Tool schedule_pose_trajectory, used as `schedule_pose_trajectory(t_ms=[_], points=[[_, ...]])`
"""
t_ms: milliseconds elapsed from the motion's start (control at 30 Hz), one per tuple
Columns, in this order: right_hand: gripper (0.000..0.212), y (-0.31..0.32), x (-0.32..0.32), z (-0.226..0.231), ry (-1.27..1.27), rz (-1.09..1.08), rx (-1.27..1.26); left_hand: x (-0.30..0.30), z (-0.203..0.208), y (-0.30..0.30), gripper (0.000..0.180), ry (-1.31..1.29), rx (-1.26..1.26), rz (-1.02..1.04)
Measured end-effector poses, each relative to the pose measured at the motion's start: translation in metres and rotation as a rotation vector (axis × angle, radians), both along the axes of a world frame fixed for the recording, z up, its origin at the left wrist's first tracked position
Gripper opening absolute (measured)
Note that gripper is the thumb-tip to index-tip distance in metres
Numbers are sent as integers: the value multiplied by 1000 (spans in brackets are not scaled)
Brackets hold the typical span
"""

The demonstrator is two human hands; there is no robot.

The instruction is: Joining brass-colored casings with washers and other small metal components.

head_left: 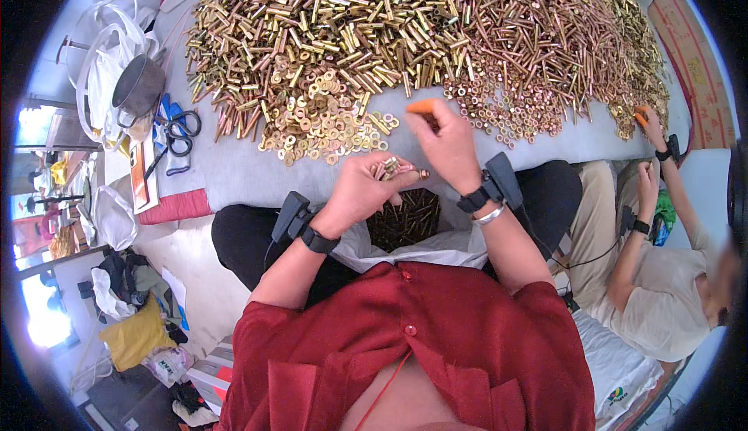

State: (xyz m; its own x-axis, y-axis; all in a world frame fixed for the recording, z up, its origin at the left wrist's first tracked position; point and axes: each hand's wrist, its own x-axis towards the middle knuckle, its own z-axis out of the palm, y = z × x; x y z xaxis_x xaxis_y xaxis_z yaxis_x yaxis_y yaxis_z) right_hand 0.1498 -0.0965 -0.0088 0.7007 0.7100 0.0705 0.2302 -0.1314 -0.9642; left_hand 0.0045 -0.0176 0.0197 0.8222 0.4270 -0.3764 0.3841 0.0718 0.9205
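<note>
My left hand (360,191) is closed around a small bundle of metal bolts or sleeves (387,168). One piece with a ring or nut at its end sticks out past the fingertips to the right. My right hand (450,144) hovers at the table's near edge with bent fingers. An orange cover (423,106) sits on one of its fingers, and no part shows between finger and thumb. Just beyond my hands lie gold washers (315,123) and a patch of nuts (510,108). Below them, between my legs, a white sack (358,246) holds dark metal pieces (405,221).
A huge heap of metal sleeves and bolts (389,26) covers the far table. Scissors (181,133), a dark pot (139,84) and a white bag (117,42) are at the left. A co-worker (654,299) sits at the right, one hand at the heap. Cardboard (693,65) stands beyond.
</note>
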Motion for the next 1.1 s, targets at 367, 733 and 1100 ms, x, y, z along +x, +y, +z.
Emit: schedule_pose_trajectory(t_ms=[367, 733, 1100], points=[[31, 22, -6, -11, -524, 158, -93, -10, 7, 27, 27, 24, -185, 99], [21, 0, -8, -4, 475, 35, 310, -9, -5, 27, 20, -144, -460, 271], [21, -13, -31, 0, 487, 44, 245, -4, -9, 16, 23, -129, -414, 228]])
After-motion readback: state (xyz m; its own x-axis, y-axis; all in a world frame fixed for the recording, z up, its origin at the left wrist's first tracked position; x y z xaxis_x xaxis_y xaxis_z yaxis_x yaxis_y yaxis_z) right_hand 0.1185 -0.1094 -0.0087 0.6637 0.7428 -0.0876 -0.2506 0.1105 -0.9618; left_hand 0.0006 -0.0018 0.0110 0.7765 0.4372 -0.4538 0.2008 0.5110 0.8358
